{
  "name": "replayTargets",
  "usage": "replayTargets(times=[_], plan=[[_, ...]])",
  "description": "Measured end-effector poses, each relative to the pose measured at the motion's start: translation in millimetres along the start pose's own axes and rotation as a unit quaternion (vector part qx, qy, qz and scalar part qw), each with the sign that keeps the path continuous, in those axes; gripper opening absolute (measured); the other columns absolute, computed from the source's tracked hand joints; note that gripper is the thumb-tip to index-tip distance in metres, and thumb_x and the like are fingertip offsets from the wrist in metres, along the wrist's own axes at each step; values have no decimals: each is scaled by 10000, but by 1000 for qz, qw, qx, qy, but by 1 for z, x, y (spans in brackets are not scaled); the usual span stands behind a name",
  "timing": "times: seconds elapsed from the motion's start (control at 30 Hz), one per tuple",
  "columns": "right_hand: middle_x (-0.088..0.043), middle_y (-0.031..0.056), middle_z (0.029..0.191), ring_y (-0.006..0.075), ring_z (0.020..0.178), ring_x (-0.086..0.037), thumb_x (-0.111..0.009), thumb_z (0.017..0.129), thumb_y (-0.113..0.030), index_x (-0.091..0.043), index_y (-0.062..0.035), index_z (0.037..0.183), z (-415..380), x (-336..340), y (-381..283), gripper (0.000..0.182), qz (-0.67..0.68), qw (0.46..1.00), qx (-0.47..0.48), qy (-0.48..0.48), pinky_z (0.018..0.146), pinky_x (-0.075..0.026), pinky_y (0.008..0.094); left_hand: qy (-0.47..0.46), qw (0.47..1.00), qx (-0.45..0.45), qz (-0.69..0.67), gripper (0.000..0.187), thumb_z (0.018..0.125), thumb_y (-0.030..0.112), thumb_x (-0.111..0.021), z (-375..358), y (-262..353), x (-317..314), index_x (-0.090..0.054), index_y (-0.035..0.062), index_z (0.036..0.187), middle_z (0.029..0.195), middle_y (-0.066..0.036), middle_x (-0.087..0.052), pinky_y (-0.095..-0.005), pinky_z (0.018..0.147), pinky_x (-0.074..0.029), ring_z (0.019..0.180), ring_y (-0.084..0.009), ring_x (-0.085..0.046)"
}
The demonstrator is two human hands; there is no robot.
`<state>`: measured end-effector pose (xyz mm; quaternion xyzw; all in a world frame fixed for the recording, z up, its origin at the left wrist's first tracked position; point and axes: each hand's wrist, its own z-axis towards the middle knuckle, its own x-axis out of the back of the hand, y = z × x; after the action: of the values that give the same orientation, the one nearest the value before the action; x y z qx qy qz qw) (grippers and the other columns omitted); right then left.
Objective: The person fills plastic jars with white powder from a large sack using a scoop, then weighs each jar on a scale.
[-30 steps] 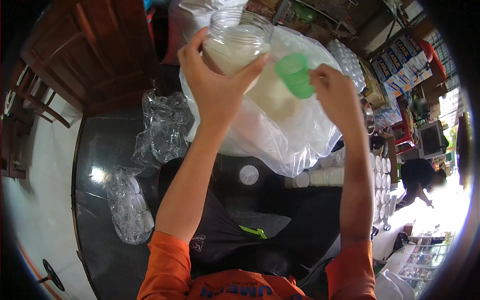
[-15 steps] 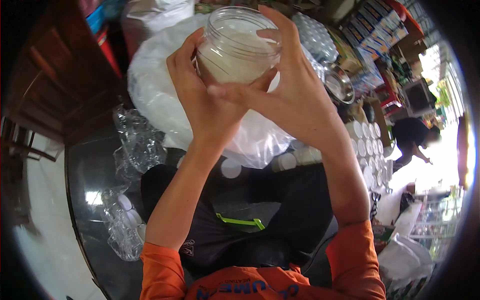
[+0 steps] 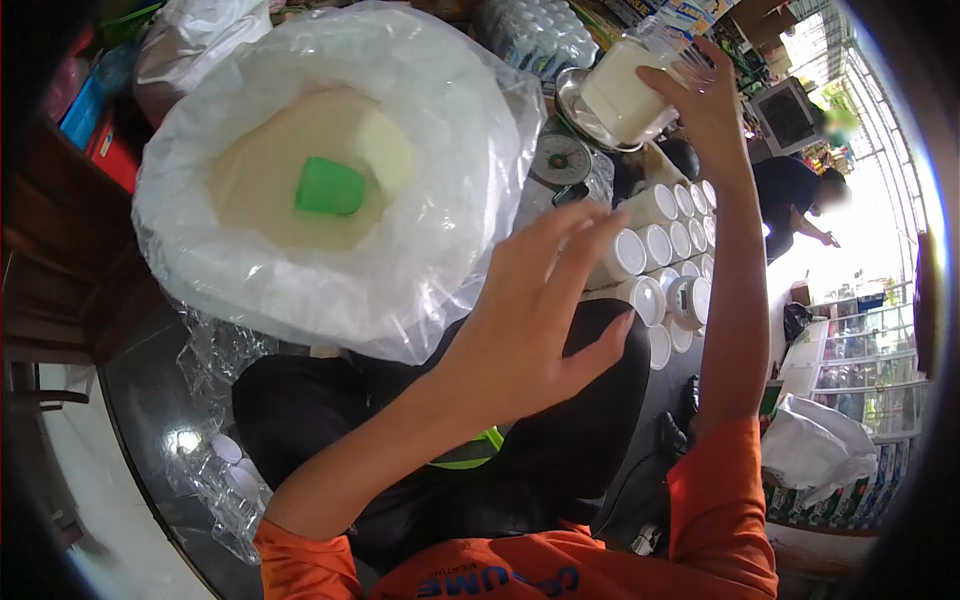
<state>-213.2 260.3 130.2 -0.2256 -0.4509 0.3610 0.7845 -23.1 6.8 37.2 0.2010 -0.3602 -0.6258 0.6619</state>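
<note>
My right hand (image 3: 708, 105) grips a clear plastic jar (image 3: 622, 92) of off-white powder near its threaded mouth. The jar is tilted and overlaps the metal pan (image 3: 574, 100) of a dial scale (image 3: 560, 160) in this view. Away from it, my left hand (image 3: 530, 315) is empty with fingers apart, above my lap and near the lidded jars. On the left stands a big plastic-lined sack (image 3: 330, 300) of the same pale powder, with a green cup (image 3: 330, 187) lying in it.
Rows of white-lidded jars (image 3: 655, 245) stand to the right of the sack. Shrink-wrapped bottles (image 3: 535, 38) are behind the scale. Crumpled clear wrap (image 3: 215, 480) lies on the dark floor at left. Another person (image 3: 790, 205) bends down at far right.
My right hand has carried the jar rightward to the scale pan. My left hand has let go of it and come down. The view has shifted, bringing the sack's inside and the green cup into sight.
</note>
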Motion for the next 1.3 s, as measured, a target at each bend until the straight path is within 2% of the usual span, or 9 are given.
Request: replayTargets(times=[0.5,0.63,0.7,0.8,0.9,1.03,1.07,1.17,1.3], plan=[[-488,301,1488,445,1362,-533,-979,607,-506,-239,-25,1576,60,-73,210,1311,-200,972,-53,107,1129,-469,498,-64,996,-12,55,446,842,25,-725,-10,-30,-7,-694,31,1287,1283,-143,-669,-410,982,-526,1135,-317,-656],[-532,329,1413,423,1332,-565,-1014,591,-527,-229,124,1523,67,-73,229,1381,-218,971,17,100,1123,-479,447,-38,998,-47,36,422,869,32,-587,-7,-29,9,-658,-36,1279,1246,-199,-684,-407,978,-530,1112,-329,-651],[-655,235,1282,351,1215,-656,-961,710,-479,-418,51,1484,61,-77,222,1084,-215,962,67,155,1035,-530,433,-8,999,-39,23,401,864,70,-565,-4,-22,22,-644,-38,1242,1205,-214,-693,-391,952,-534,1081,-312,-656],[-506,331,1502,381,1428,-505,-1004,693,-451,3,54,1650,63,-53,184,1479,-158,983,-98,9,1127,-476,444,44,995,-62,-56,326,868,0,-550,-8,-17,42,-697,-12,1159,1135,-184,-714,-397,921,-537,1054,-304,-675],[-456,351,1549,396,1448,-480,-998,705,-436,66,58,1656,83,-28,184,1510,-156,987,15,-40,1159,-447,440,61,981,-107,-149,315,834,52,-544,-6,-17,57,-621,-53,1121,1095,-218,-685,-386,946,-526,1034,-307,-667],[-397,410,1585,419,1458,-481,-942,779,-405,26,72,1654,72,3,79,1389,-176,982,-20,-61,1182,-430,431,22,997,0,71,224,918,23,-565,1,1,92,-684,-25,1101,1067,-151,-730,-401,880,-533,976,-312,-692],[-491,389,1529,410,1382,-569,-886,848,-362,-130,36,1660,67,3,58,1179,-267,952,147,-15,1102,-500,434,10,980,3,199,203,941,43,-584,-2,-1,99,-683,-19,1107,1059,-147,-728,-406,906,-523,976,-324,-689],[-629,316,1410,340,1265,-663,-832,908,-325,-376,-4,1587,24,-2,-60,878,-235,968,55,-68,997,-549,406,2,918,29,395,203,994,123,-635,-21,-4,107,-703,1,1142,1080,-168,-730,-441,983,-491,992,-361,-684],[-782,200,1095,299,1029,-762,-741,960,-290,-702,21,1199,-24,-46,-150,394,-160,957,165,-176,878,-597,416,-117,887,109,434,230,1023,219,-647,-51,-10,111,-732,23,1106,1115,-171,-751,-491,1047,-454,1078,-346,-680]])
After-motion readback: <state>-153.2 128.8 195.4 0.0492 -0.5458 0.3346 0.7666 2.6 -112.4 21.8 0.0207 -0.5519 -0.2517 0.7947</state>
